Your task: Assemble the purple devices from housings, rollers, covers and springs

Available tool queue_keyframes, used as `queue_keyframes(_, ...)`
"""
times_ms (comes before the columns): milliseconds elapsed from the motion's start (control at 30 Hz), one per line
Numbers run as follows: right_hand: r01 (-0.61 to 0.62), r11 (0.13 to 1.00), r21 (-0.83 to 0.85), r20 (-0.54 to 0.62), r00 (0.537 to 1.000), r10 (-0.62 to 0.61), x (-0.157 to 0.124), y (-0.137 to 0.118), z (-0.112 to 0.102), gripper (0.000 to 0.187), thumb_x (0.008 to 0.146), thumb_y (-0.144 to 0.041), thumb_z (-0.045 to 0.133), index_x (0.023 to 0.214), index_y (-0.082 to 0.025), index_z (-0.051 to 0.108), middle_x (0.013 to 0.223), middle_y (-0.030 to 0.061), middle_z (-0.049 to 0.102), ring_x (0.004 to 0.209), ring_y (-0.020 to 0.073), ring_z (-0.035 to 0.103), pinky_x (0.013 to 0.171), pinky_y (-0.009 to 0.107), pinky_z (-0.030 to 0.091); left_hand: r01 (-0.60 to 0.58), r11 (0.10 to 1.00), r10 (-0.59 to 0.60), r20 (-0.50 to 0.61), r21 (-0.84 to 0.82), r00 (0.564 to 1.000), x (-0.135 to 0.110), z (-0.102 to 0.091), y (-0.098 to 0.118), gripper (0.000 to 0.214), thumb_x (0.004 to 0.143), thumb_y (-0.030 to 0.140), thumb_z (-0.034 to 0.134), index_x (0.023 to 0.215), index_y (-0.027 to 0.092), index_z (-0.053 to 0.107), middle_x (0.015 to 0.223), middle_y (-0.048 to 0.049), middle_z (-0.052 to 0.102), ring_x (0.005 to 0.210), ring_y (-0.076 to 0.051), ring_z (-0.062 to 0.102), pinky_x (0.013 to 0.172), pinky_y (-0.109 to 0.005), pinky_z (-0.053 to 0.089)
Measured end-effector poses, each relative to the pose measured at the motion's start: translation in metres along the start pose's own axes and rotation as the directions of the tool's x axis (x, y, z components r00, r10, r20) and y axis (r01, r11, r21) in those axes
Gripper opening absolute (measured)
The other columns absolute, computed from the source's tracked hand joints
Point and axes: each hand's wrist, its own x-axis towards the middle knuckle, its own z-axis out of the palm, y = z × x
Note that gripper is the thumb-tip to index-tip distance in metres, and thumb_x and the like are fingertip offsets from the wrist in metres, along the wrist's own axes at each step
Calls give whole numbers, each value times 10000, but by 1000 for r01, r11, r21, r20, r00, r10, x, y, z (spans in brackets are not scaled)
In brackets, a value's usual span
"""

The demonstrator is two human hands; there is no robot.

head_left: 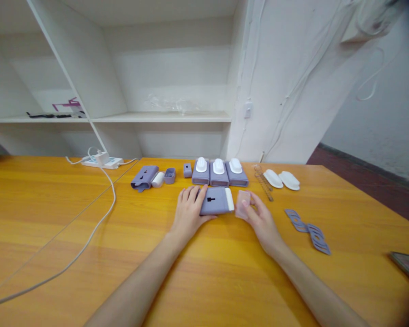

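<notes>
My left hand (190, 206) is closed around the left end of a purple plastic housing (218, 201) that lies on the table. The housing has a small black keyhole-shaped slot and a white piece (229, 199) at its right end. Between the thumb and fingers of my right hand (261, 220) is a small pale pinkish, translucent rectangular piece (242, 203), a little to the right of the white end and apart from it. Right behind the housing stand three purple cases with white tops (218, 171).
At the back left lie another purple housing (145, 177), a white cylinder (158, 179) and small purple cups (169, 175). To the right are springs (263, 182), white oval covers (281, 180) and slotted purple plates (307, 230). A power strip (102, 161) trails a cable (98, 231) across the left.
</notes>
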Motion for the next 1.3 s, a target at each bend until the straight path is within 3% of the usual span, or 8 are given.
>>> queue_keyframes(200, 71, 997, -25, 124, 990, -68, -6, -12, 5, 462, 813, -523, 530, 1143, -200, 541, 1187, 100, 605, 1106, 233, 554, 924, 384, 455, -123, 992, 124, 30, -32, 992, -2, -1, 1, 871, 668, 571, 659, 1376, 195, 321, 1275, -135, 460, 1178, -316, 391, 1032, -487, 279)
queue_keyframes(400, 103, 993, -49, 24, 994, -102, -11, -15, 9, 438, 835, -476, 513, 1170, -194, 524, 1124, 103, 634, 1165, 261, 507, 870, 391, 491, -124, 991, 124, 11, -40, 992, -1, -2, 5, 799, 718, 507, 643, 1385, 217, 311, 1270, -135, 458, 1184, -315, 397, 1028, -490, 302)
queue_keyframes(600, 130, 988, -89, 24, 991, -128, -12, -16, 10, 426, 845, -474, 493, 1174, -204, 518, 1092, 85, 651, 1147, 259, 522, 887, 401, 482, -151, 988, 151, 12, -24, 988, -4, -4, 5, 764, 745, 441, 637, 1395, 235, 292, 1290, -139, 444, 1199, -322, 387, 1024, -511, 309)
queue_keyframes(900, 94, 990, -103, -72, 992, -102, -15, -15, 15, 424, 877, -478, 431, 1179, -190, 503, 1228, 107, 567, 1150, 245, 502, 980, 402, 400, -163, 987, 162, -9, -18, 987, -4, -7, 10, 725, 764, 389, 624, 1391, 207, 309, 1280, -141, 446, 1193, -307, 386, 1034, -480, 323)
queue_keyframes(1133, 109, 984, -138, -12, 994, -112, -19, -12, 14, 402, 888, -464, 404, 1212, -226, 432, 1208, 86, 543, 1112, 217, 511, 955, 373, 416, -181, 982, 182, 7, -51, 983, -5, -8, 11, 772, 740, 385, 648, 1401, 225, 283, 1296, -139, 439, 1192, -313, 396, 1025, -495, 332)
queue_keyframes(1300, 93, 987, -128, -14, 995, -95, -17, -12, 14, 433, 843, -471, 494, 1193, -224, 431, 1094, 75, 584, 978, 215, 573, 874, 359, 461, -211, 976, 212, 34, -49, 977, -6, -8, 12, 747, 753, 412, 630, 1394, 204, 308, 1295, -142, 441, 1206, -313, 382, 1049, -482, 309)
